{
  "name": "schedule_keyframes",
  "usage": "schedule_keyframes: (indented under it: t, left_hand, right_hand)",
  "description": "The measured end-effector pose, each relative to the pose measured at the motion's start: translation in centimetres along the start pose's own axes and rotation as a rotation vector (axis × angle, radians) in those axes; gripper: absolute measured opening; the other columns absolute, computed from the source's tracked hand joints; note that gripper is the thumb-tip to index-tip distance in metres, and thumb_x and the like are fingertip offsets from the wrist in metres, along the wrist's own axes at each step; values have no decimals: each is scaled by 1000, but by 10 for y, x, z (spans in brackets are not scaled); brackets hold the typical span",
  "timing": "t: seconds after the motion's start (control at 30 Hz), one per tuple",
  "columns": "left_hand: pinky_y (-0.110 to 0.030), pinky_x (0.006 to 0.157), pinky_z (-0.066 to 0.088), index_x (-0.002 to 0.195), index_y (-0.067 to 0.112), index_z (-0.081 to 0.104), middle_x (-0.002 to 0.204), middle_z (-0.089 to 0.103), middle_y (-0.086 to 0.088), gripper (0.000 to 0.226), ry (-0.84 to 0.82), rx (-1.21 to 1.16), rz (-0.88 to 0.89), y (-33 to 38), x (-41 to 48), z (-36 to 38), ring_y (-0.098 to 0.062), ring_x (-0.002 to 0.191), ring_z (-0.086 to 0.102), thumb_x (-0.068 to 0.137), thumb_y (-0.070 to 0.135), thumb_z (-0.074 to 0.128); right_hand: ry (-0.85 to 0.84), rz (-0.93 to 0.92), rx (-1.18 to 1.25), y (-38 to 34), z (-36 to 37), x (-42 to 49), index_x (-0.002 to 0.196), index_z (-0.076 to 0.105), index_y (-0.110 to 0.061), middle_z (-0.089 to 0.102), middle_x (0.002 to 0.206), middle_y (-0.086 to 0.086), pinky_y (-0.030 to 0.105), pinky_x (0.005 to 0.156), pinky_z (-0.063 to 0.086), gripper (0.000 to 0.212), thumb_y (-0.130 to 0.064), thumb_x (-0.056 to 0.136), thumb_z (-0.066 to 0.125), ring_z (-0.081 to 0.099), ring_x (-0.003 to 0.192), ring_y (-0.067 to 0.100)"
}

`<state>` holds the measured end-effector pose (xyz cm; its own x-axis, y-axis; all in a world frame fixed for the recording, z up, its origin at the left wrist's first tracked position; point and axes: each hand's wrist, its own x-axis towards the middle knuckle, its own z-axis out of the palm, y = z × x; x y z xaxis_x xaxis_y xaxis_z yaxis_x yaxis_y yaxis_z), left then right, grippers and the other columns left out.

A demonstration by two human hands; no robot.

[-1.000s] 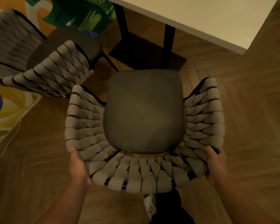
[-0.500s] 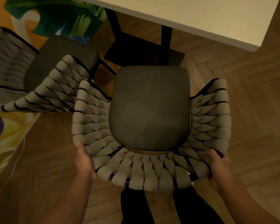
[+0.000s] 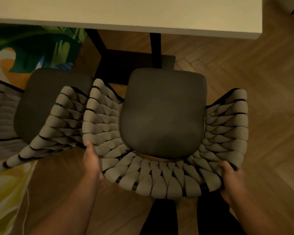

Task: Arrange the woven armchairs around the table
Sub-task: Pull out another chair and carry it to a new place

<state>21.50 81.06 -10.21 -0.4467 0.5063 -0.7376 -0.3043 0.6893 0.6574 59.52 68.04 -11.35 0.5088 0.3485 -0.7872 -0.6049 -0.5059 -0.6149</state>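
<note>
We look straight down on a woven armchair [image 3: 163, 116] standing on the herringbone wood floor [image 3: 261, 99]. Its dark seat cushion faces the pale worktop [image 3: 126, 12], and the front edge sits near the black base [image 3: 122, 65] beneath it. Our left hand [image 3: 92, 161] grips the back left curve of the woven rim. The thumb lies up along the weave, and the other fingers are tucked under, out of sight. Our right hand [image 3: 231, 180] holds the back right corner, fingers [image 3: 225, 167] curled over the rim and pressed together. A second armchair [image 3: 54, 102] stands just to the left, angled toward the same edge. Its woven arm is close against the first chair's arm, but we cannot tell whether they touch. A leaf-patterned rug [image 3: 24, 53] lies under that chair. Dark trouser legs [image 3: 159, 217] show below the chair's back.
</note>
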Motion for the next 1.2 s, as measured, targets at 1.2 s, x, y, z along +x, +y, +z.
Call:
schedule_keyframes:
  t: [1.2]
  left_hand:
    - [-54,104,49,147,13,43,140,56,-12,64,-73,738,130,39,-45,-4,-36,123,56,93,45,58]
  right_hand:
    - [-188,32,-518,-29,-10,-42,144,44,-19,62,128,14,48,84,58,48,-29,100,58,68,105,33]
